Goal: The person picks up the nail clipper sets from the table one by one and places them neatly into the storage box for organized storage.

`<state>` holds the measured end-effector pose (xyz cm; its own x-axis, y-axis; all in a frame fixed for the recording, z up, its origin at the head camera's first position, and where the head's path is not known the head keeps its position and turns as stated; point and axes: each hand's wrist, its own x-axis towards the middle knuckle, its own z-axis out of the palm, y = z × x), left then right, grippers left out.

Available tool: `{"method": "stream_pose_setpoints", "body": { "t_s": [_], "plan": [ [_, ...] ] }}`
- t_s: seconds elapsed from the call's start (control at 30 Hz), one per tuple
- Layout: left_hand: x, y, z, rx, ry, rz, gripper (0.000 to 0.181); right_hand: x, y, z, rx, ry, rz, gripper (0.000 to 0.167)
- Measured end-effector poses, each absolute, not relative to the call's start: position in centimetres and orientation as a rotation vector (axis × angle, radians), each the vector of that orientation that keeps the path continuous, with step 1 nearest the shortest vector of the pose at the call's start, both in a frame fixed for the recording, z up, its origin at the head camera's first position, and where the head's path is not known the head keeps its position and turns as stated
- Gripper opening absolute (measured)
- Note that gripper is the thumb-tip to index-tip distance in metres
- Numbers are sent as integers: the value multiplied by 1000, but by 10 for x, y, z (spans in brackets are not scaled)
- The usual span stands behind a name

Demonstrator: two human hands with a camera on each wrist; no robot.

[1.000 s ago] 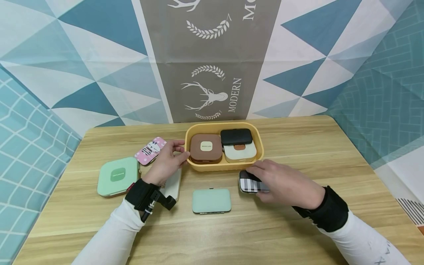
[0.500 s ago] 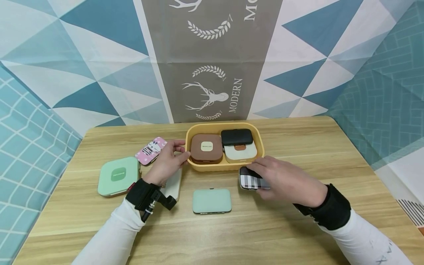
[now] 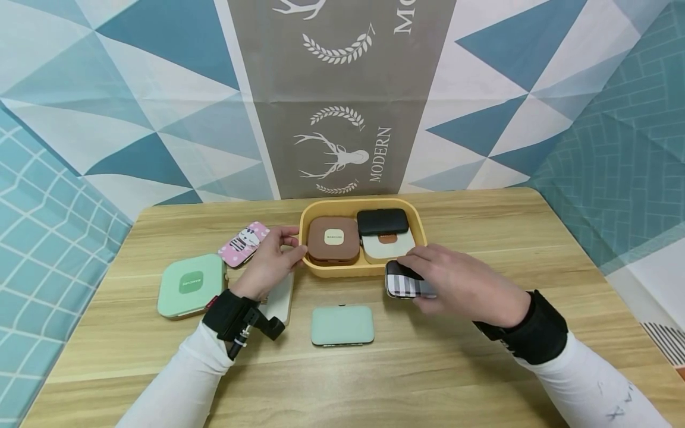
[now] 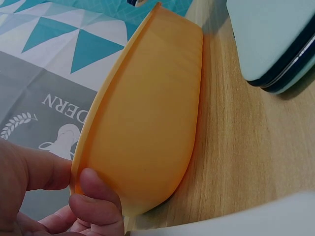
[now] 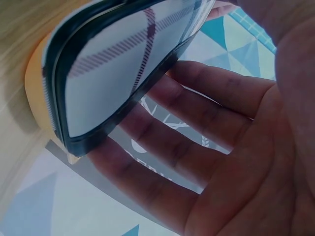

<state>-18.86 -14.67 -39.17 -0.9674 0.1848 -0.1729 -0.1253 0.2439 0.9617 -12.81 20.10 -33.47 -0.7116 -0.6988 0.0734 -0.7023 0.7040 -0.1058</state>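
My left hand (image 3: 272,263) pinches the left end of a yellow plastic basket (image 3: 342,271) between thumb and fingers. In the left wrist view, the thumb and fingers lie on either side of its rim (image 4: 106,98). Inside the basket are a brown square manicure case (image 3: 333,252), a cream case (image 3: 395,246) and a black case (image 3: 382,221) lying on the cream one. My right hand (image 3: 465,282) grips a plaid manicure case (image 3: 407,286) by its edges, raised at the basket's front right wall. The right wrist view shows several fingertips along the edge of the plaid case (image 5: 115,73).
A pale green flat case (image 3: 342,325) lies on the wooden table (image 3: 342,386) in front of the basket. Left of it are a mint square case (image 3: 191,285), a pink cartoon case (image 3: 243,242) and a white case (image 3: 280,302) partly under my left hand. A patterned cloth wall (image 3: 342,83) stands behind.
My right hand has moved a little away from me with the plaid case, which now overlaps the basket's front rim in view. My left hand has stayed on the basket.
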Motion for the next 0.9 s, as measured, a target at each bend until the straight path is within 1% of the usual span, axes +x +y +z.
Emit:
{"method": "stream_pose_setpoints", "body": {
  "t_s": [0.2,0.5,0.73,0.9],
  "plan": [
    [-188,-147,-392,49,2263,1793,50,-133,200,-333,1194,-2833,204,61],
    [-188,-147,-391,41,2262,1790,50,-144,198,-330,1204,-2804,214,60],
    [-188,-147,-392,55,2258,1801,50,-154,196,-326,1218,-2794,211,67],
    [-188,-147,-392,65,2259,1806,49,-160,194,-325,1220,-2790,224,62]
  ]
}}
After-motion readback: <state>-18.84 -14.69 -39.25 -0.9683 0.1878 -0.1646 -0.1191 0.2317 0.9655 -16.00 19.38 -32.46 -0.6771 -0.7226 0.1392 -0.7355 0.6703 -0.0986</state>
